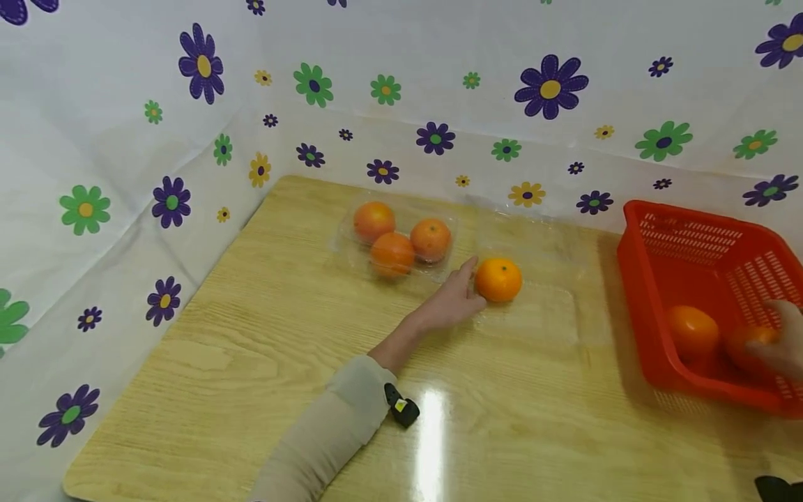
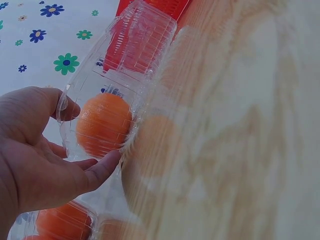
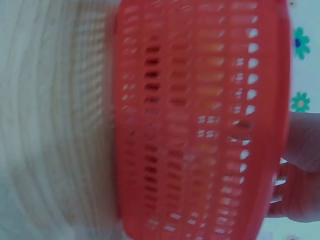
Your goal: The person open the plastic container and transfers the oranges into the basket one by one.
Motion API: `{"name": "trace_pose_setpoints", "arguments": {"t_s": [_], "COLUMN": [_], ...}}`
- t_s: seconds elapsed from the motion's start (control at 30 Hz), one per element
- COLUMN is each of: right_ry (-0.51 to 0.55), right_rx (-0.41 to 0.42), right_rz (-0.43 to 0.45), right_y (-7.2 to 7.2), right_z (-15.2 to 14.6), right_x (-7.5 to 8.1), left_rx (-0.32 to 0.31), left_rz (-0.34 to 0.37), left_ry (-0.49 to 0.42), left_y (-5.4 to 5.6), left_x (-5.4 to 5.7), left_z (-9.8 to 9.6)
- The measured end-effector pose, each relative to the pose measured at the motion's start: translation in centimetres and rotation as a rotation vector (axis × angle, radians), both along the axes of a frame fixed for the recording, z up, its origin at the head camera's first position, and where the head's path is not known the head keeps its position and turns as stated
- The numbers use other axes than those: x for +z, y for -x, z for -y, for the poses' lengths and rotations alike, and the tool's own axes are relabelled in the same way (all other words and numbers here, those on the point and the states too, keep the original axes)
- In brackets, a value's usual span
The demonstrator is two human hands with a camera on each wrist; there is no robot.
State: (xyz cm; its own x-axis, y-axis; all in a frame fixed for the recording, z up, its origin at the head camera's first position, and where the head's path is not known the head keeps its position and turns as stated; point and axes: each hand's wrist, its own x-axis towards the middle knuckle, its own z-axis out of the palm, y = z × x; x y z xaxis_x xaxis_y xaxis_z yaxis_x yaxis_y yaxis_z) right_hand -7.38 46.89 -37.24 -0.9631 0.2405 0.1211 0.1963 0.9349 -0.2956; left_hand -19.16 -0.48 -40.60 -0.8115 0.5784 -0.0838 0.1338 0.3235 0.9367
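Note:
My left hand (image 1: 453, 298) holds the near left end of an open clear plastic clamshell box (image 1: 546, 314), its thumb and fingers spread about the wall. One orange (image 1: 498, 280) sits in that box beside my fingertips; the left wrist view shows the orange (image 2: 104, 125) through the plastic. Inside the red basket (image 1: 640, 300), my right hand (image 1: 784, 341) grips an orange (image 1: 743, 348), partly cut off by the frame's edge. Another orange (image 1: 692, 331) lies left of it. In the right wrist view the basket wall (image 3: 200, 120) hides my right fingertips.
Left of the open box stands a second clear plastic box (image 1: 351, 258) with three oranges (image 1: 392, 254) in it. Both boxes and the basket stand on a wooden table (image 1: 251, 348). A flowered white sheet (image 1: 401, 104) rises behind and at the left.

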Motion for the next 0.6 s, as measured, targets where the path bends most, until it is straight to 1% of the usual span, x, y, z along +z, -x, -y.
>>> {"name": "trace_pose_setpoints", "arguments": {"t_s": [0.03, 0.1, 0.13, 0.17, 0.23, 0.33, 0.4, 0.43, 0.47, 0.53, 0.6], "right_ry": [-0.010, -0.038, -0.050, -0.063, -0.073, -0.018, 0.027, 0.048, 0.071, 0.082, 0.058], "right_rx": [0.003, 0.008, -0.006, -0.031, -0.082, -0.150, -0.170, -0.175, -0.178, -0.178, -0.178], "right_rz": [-0.041, -0.101, -0.110, -0.107, -0.109, -0.114, -0.149, -0.167, -0.166, -0.173, -0.159], "right_y": [0.2, 0.6, 0.7, 0.8, 0.7, 0.4, 0.3, 0.4, 0.5, 0.8, 1.2], "right_z": [-1.0, -2.4, -2.4, -2.0, 0.3, 5.6, 8.6, 9.8, 11.0, 12.6, 13.9], "right_x": [-1.0, -2.5, -2.6, -2.2, -0.4, 3.7, 5.8, 6.5, 7.4, 8.3, 8.9], "left_rx": [-0.001, -0.009, -0.011, -0.011, -0.011, -0.009, -0.011, -0.012, -0.014, -0.016, -0.017], "left_rz": [-0.001, 0.000, 0.003, 0.007, 0.011, 0.009, 0.004, 0.001, -0.006, -0.011, -0.011], "left_ry": [0.007, 0.018, 0.024, 0.025, 0.019, 0.010, 0.011, 0.015, 0.018, 0.022, 0.018], "left_y": [-0.1, -0.3, -0.4, -0.6, -0.7, -0.8, -0.7, -0.6, -0.5, -0.3, -0.1], "left_x": [-0.2, -0.5, -0.6, -0.7, -0.8, -0.7, -0.5, -0.4, -0.3, -0.1, 0.0], "left_z": [0.0, -0.1, -0.1, -0.1, 0.0, 0.1, 0.2, 0.3, 0.3, 0.4, 0.4]}}
